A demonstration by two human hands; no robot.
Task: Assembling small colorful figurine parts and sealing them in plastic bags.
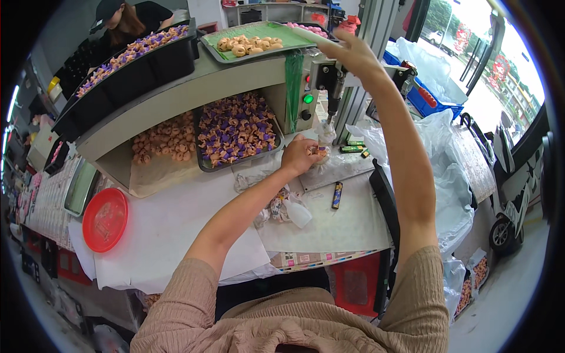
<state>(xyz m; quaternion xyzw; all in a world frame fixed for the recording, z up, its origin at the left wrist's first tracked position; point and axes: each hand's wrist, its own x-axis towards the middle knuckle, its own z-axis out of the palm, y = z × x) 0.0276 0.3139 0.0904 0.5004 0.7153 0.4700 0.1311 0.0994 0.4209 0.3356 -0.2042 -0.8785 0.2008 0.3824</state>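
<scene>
My left hand (300,156) reaches to the foot of a small bench press and pinches a small peach and purple plastic part (321,152). That part sits right under the press's metal plunger (334,97), by a clear, crumpled-looking fixture (325,133). My right hand (356,54) is raised at the top of the press, its fingers closed around one end of a pale, bar-shaped thing (311,36); its exact kind is unclear. A metal base plate (338,176) lies under the press. To its front lies a dark battery-shaped cylinder (337,195).
Purple and peach parts fill a black tray (203,160) on the shelf, beside a pile of peach pieces (168,141). A green-lined tray (294,42) tops the shelf. A red dish (106,219) lies left; plastic bags (444,176) stand right. Another person (132,23) sits far left.
</scene>
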